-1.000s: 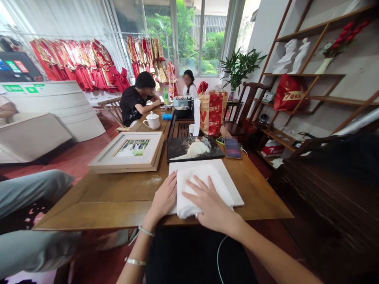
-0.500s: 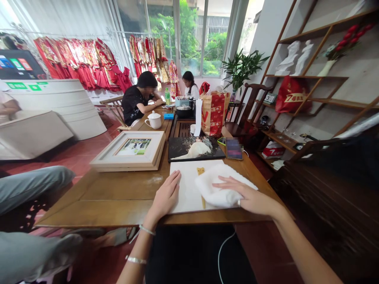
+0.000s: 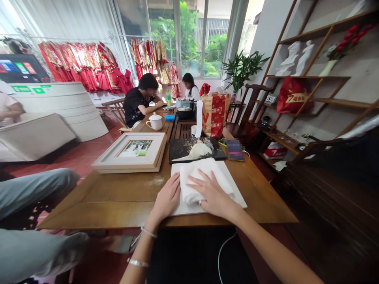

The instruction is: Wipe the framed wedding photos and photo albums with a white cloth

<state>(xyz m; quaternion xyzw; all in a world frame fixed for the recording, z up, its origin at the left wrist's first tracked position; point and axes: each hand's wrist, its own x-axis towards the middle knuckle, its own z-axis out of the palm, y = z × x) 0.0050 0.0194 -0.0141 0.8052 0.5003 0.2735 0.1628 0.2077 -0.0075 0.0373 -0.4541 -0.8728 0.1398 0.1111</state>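
A white board point(image 3: 238, 195) lies flat on the wooden table in front of me. My left hand point(image 3: 169, 194) rests along its left edge, fingers stretched out and close together. My right hand point(image 3: 212, 192) lies spread on a folded white cloth point(image 3: 189, 171), pressing it against the board. The cloth covers much of the board's left and middle, and whatever is underneath is hidden. A dark photo panel point(image 3: 182, 150) showing a figure in a white dress touches or nearly touches the board's far edge.
Stacked wooden picture frames point(image 3: 160, 152) stand at the left. Phones point(image 3: 236, 150) lie at the right, one with a cable. Beyond are a paper bag point(image 3: 213, 112), a lidded white cup point(image 3: 155, 121) and a black pot point(image 3: 185, 112). Two people point(image 3: 139, 102) sit farther back.
My right hand has slid the cloth leftward and slightly away from me across the board. The yellowish strip that showed earlier is now covered. My left hand stays on the left edge.
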